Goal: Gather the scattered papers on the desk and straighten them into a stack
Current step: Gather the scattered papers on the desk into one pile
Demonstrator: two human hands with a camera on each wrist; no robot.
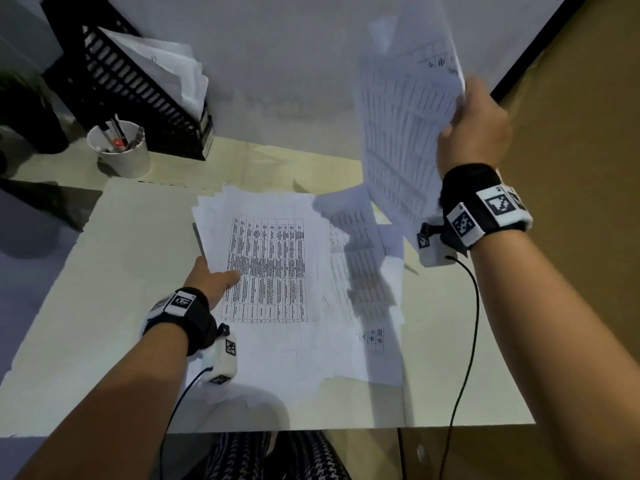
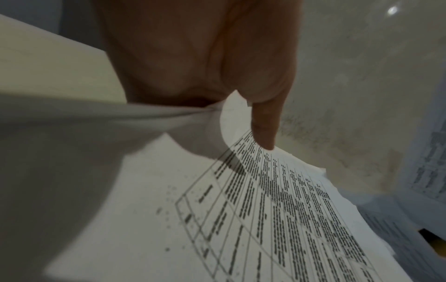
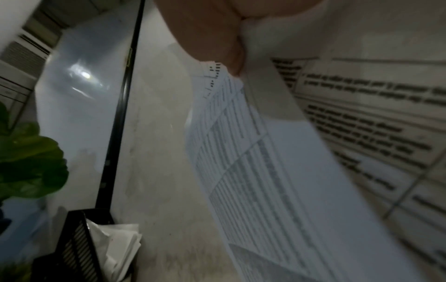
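Right hand: the right hand (image 1: 474, 129) is raised above the far right part of the desk (image 1: 104, 306), and a sheaf of printed sheets (image 1: 405, 133) is gripped at its right edge, thumb on one face and fingers (image 3: 231, 57) curled on the other; the sheaf hangs nearly upright, its lower edge above the right side of the pile.
Left hand: the left hand (image 1: 211, 278) is laid at the left edge of the pile of papers (image 1: 277, 271); the thumb (image 2: 263, 126) is pressed on the top printed table, while the remaining fingers are hidden under the lifted sheet edge, so a pinch on the pile's edge is shown.
Pile of papers: a loose, fanned heap is spread on the middle of the desk, corners out of line, with a sheet bearing a printed table (image 1: 266, 268) on top.
Offset sheets: more printed sheets (image 1: 363, 271) are lying skewed to the right of the pile, partly under it and shadowed by the held sheaf.
Wrist bands: black bands with square markers are worn on both wrists, with a cable trailing from each towards the near edge of the desk.
Pen cup: a white cup (image 1: 121, 150) holding pens is set beyond the far left corner of the pile.
File holder: a black slatted holder (image 1: 138, 88) stuffed with crumpled paper is standing behind the cup, against the wall.
Plant: green leaves (image 3: 26, 162) are seen left of the holder.
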